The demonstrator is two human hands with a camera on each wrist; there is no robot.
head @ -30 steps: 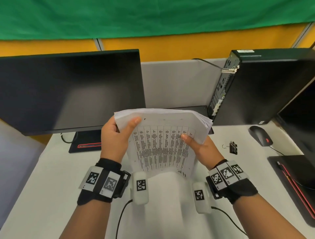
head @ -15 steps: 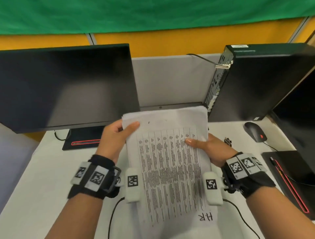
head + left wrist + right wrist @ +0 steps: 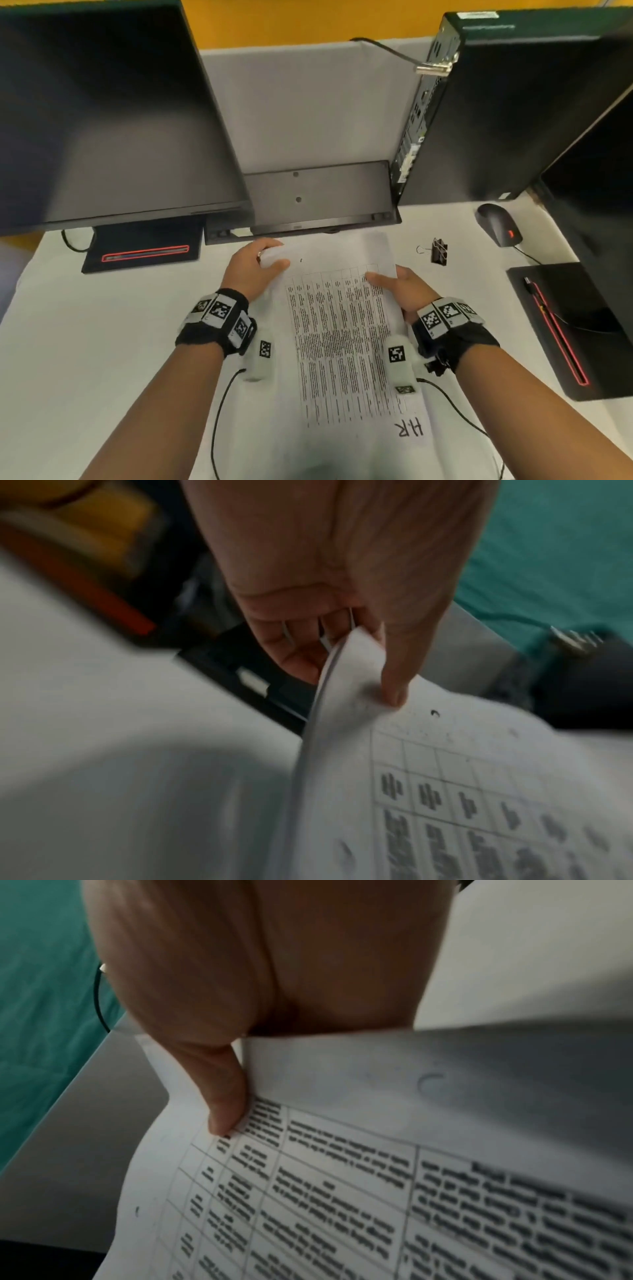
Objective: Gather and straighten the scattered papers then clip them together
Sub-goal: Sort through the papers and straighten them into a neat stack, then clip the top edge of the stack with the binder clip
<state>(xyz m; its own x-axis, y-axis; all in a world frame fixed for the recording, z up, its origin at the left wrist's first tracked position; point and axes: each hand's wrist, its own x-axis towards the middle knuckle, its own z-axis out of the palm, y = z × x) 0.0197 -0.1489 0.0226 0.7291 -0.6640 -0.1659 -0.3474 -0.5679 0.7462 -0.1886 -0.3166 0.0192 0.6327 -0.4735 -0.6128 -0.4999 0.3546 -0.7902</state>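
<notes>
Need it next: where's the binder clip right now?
In the head view, the binder clip lies on the desk to the right of the papers, between them and the mouse, untouched by either hand.

Head view: from above, facing forward and down over the tabletop (image 3: 102, 359); takes in both forearms, the papers (image 3: 339, 342), the monitor (image 3: 113, 113) and the computer tower (image 3: 507, 113) behind.
Left wrist view: very near, looking along the left hand (image 3: 335, 569) at the papers' (image 3: 445, 791) far left corner, pinched under the thumb.
Right wrist view: very near, looking along the right hand (image 3: 240, 969) at the papers' (image 3: 342, 1191) right edge.
Shared: all three views show the same printed table on the top sheet.
</notes>
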